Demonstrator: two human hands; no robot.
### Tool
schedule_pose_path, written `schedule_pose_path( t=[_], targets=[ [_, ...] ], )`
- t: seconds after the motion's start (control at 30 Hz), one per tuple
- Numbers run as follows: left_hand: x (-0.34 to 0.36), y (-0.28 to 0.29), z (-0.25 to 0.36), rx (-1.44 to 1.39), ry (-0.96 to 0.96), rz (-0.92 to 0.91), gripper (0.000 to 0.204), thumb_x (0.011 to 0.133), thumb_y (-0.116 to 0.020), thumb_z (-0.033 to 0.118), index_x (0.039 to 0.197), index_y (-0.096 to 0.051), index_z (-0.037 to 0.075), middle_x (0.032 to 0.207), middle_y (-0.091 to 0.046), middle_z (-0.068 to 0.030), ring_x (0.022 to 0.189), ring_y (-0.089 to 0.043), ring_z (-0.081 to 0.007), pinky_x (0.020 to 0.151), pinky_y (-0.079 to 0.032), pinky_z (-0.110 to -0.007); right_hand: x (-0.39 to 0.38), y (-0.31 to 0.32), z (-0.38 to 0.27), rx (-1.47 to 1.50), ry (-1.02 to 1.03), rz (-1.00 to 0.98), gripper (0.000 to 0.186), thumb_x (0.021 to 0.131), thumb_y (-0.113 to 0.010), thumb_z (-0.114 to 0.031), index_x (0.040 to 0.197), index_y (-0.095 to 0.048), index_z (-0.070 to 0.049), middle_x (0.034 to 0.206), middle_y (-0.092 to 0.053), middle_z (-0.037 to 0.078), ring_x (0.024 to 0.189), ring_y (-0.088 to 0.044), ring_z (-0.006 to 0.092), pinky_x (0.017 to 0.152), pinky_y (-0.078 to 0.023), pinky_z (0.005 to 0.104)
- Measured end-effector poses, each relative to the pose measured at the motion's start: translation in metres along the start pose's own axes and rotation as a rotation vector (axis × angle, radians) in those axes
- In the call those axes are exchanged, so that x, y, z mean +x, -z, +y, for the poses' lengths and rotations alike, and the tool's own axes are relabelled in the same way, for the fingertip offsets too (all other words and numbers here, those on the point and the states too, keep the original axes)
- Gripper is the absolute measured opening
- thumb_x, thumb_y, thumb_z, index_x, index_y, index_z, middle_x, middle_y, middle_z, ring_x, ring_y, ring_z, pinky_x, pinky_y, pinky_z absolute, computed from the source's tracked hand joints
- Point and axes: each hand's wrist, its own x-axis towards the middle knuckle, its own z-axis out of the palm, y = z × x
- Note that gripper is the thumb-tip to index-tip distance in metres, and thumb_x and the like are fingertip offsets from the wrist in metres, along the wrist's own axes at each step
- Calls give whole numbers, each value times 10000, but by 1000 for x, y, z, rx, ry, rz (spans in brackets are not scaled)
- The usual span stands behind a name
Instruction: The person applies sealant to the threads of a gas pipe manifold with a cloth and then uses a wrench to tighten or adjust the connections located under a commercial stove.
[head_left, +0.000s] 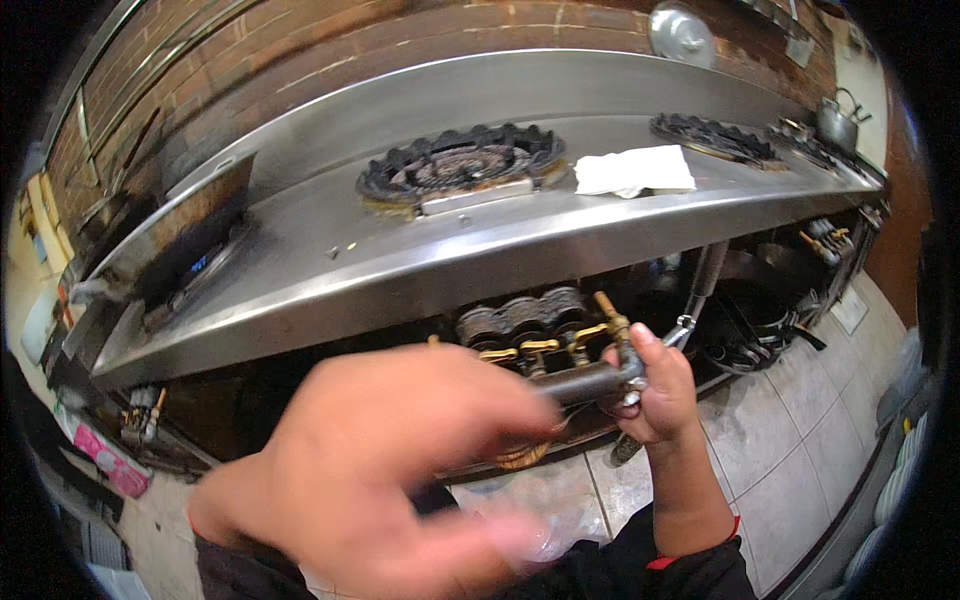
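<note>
My left hand [375,470] is large, near and smeared by motion. Its thumb and fingers are spread apart with nothing visible between them, and it covers part of the dark gas pipe [582,386] under the stove's front edge. At that pipe's right end, my right hand [665,390] is closed around the gas valve [626,350], its thumb pointing up beside the brass handle. Several more brass valve handles [540,345] stand just left of it, in front of dark round burner parts [525,318] below the stovetop.
The steel stovetop [310,235] carries a black ring burner [460,165], a folded white cloth [635,172] and another burner [715,138]. A wok [190,225] leans at the left; a kettle [838,125] stands far right. Dark pans [750,345] sit below, above the tiled floor [790,430].
</note>
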Motion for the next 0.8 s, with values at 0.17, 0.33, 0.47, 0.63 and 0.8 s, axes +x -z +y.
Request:
schedule_pose_path(
  t=[0.17, 0.33, 0.47, 0.63, 0.8],
  targets=[
    [-33, -19, -74, 33, 475, 385, 291, 867, -646, 263, 743, -568, 12, 649, -559, -34, 545, -517, -111, 519, -422, -254, 4, 0, 1, 73, -39, -34, 346, 925, -584, -380, 768, -608, -73, 610, -557, 19, 415, -438, 82, 338, -290, 209],
    [-46, -37, -123, -596, 717, 358, 433, 955, -494, 449, 826, -601, 50, 645, -562, -13, 518, -495, -88, 485, -422, -231, -4, -2, 0, 58, -7, -10, 337, 913, -597, -356, 755, -595, -59, 589, -525, 19, 386, -383, 86, 346, -266, 213],
    [-39, -48, -120, -781, 635, 323, 383, 945, -497, 383, 787, -622, 57, 630, -558, -17, 493, -481, -97, 456, -404, -249, -13, -2, -6, 29, -22, -45, 312, 889, -618, -316, 756, -600, -33, 582, -526, 37, 390, -407, 106, 349, -282, 224],
    [-42, -53, -109, -668, 687, 268, 336, 944, -505, 299, 746, -613, 49, 607, -540, -10, 506, -479, -90, 471, -385, -250, -22, 8, -6, -32, -73, -81, 301, 874, -637, -296, 753, -618, -20, 598, -563, 70, 427, -471, 124, 381, -337, 241],
    [-50, -65, -117, -627, 644, 250, 313, 953, -515, 273, 753, -608, 51, 620, -542, -1, 538, -485, -76, 496, -389, -243, -23, 22, 4, -74, -67, -85, 272, 859, -617, -247, 752, -597, 2, 624, -588, 110, 418, -486, 145, 367, -362, 248]
  ],
)
